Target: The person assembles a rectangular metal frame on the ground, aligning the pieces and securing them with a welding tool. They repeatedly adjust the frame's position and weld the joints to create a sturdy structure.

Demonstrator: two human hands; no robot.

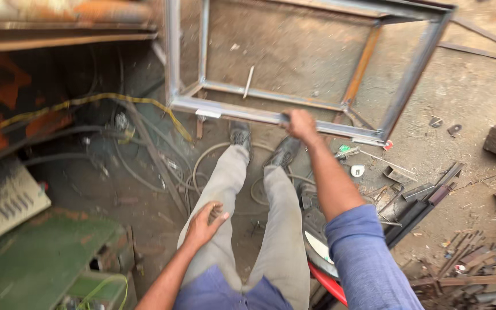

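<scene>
Dusty workshop floor [466, 97] | metal frame [409, 74] stands far, already joined | right hand [301, 124] grasps its near bar | left hand [205, 224] rests loosely curled on thigh | scrap pieces [460, 264] lie right

The right arm is stretched far forward and downward, almost straight, with a blue sleeve rolled up above the elbow. The right hand [301, 124] is closed in a fist, knuckles turned up, fingers wrapped around what it grips. The left arm is bent and bare at the forearm. The left hand [205, 223] lies on the left thigh, fingers loosely curled, thumb pointing outward.
</scene>
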